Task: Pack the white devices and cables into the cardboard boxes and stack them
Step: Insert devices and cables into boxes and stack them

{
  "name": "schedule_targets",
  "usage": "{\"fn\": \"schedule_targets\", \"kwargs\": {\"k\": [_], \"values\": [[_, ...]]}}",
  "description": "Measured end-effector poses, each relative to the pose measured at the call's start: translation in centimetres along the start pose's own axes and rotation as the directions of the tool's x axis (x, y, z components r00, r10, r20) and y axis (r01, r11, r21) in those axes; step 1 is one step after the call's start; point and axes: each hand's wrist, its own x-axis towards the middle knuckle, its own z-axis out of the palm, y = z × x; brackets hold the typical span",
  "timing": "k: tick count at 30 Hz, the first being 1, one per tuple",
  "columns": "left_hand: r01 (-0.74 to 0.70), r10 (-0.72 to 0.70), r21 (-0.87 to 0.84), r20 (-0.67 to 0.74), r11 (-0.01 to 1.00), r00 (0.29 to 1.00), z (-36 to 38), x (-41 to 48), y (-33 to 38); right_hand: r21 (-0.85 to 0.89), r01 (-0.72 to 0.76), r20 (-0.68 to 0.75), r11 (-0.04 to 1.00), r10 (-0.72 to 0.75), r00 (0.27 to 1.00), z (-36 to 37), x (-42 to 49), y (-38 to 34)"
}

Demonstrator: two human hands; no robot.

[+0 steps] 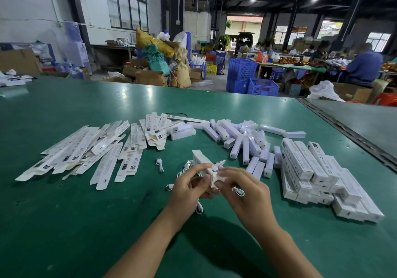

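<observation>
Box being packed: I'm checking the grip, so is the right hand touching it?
Touching. The head view shows the right hand pinching the near end of the box, with no gap between them.

**Free room and obstacles on the desk.** Bare green desk [86, 224] lay open along the near edge, on either side of the forearms, and across the far half beyond the piles. At left, a fan of flattened cartons [86, 155] covered the surface. At right, the stack of packed boxes [318, 176] formed the tallest block, with the heap of white devices [242, 140] just behind it. Between cartons and devices ran an open lane, narrowed by loose cables [159, 164] and occupied at its near end by the left hand [189, 188] and right hand [242, 188], both gripping one box [204, 161].
</observation>
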Motion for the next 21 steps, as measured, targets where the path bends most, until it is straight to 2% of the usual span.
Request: {"fn": "schedule_targets", "kwargs": {"k": [8,13,16,19,21], "values": [[-0.064,0.066,0.028,-0.049,0.998,0.997,-0.35,0.21,-0.50,0.033,0.025,0.015,0.999,-0.026,1.000,-0.15,0.03,0.33],[-0.084,0.086,0.062,-0.015,0.995,0.996,-0.57,0.27,-0.87,0.063,-0.022,0.024,0.998,0.020,0.999,-0.18,0.05,0.44],[-0.096,0.097,0.083,0.000,0.992,0.995,-0.69,0.20,-0.84,0.130,-0.130,0.052,0.983,0.125,0.991,-0.31,-0.02,0.38],[-0.093,0.092,0.089,0.024,0.992,0.996,-0.91,0.20,-0.81,0.236,-0.365,0.116,0.901,0.346,0.931,-0.43,0.05,0.31],[-0.103,0.095,0.131,0.060,0.986,0.994,-1.03,0.21,-0.87,0.243,-0.419,0.153,0.875,0.392,0.907,-0.39,0.06,0.38]]}}
